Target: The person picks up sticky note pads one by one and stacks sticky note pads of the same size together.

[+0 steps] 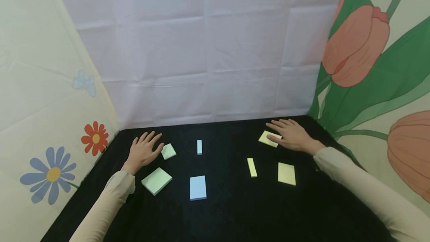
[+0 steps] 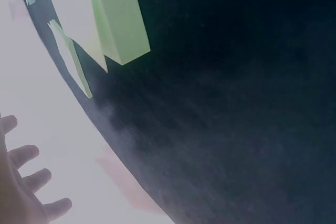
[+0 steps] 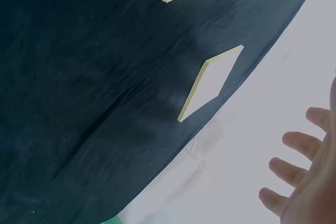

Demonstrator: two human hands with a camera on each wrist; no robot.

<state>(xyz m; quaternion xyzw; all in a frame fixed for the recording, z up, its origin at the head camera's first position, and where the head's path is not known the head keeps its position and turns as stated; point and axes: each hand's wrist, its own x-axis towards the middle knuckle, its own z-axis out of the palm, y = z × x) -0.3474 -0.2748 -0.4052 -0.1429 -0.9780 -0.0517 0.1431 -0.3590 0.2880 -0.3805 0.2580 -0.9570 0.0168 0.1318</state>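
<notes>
My left hand (image 1: 142,152), fingers spread and nothing held, is beside a small green sticky note pad (image 1: 168,151). A thicker green sticky note pad (image 1: 156,180) sits nearer me, to the right of that wrist. In the left wrist view, the left hand's fingers (image 2: 39,179) reach past the cloth's edge, apart from the pads. On the right, my right hand (image 1: 292,135) has its fingers extended, overlapping a yellow sticky note pad (image 1: 265,138) in the head view. The right wrist view shows this yellow pad (image 3: 212,80) apart from the right hand (image 3: 307,174).
Toward the middle lie a narrow blue pad (image 1: 199,147), a larger blue pad (image 1: 198,188) and a narrow yellow pad (image 1: 252,167). A square yellow pad (image 1: 286,173) lies nearer me on the right. Black cloth (image 1: 231,212) covers the table; a white sheet (image 1: 208,47) hangs behind.
</notes>
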